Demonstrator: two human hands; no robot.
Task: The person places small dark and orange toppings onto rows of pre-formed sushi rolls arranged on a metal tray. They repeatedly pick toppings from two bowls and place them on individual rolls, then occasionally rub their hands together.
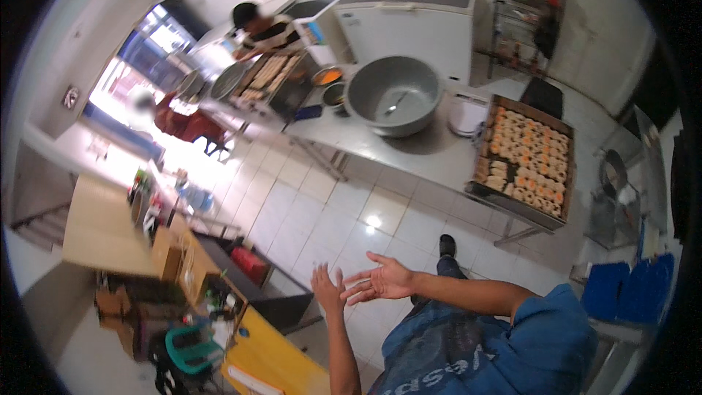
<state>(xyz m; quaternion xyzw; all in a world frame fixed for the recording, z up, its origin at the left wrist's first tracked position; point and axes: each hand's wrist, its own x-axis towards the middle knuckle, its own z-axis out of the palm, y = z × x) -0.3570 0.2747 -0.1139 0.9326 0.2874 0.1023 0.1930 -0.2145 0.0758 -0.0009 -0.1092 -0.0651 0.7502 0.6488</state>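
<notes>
My left hand [327, 289] is raised over the tiled floor with its fingers apart and nothing in it; the fingertips look slightly blurred. Close by on its right, my right hand [382, 280] is spread with the palm showing, also holding nothing. The two hands nearly meet; whether they touch I cannot tell. Beyond them runs a long metal table [431, 157]. A big grey basin [395, 95] stands on it with a spoon-like utensil [395, 104] inside. At the table's right end lies a tray [475, 179] filled with rows of pale dumpling-like pieces, many topped with orange.
A co-worker [267, 33] bends over another tray [289, 77] at the far left. Someone else sits [190, 121] by the bright doorway. Near my left are a yellow tabletop [270, 351], a green plastic chair [191, 347] and cardboard boxes [170, 252]. A white chest freezer [409, 33] stands behind the table.
</notes>
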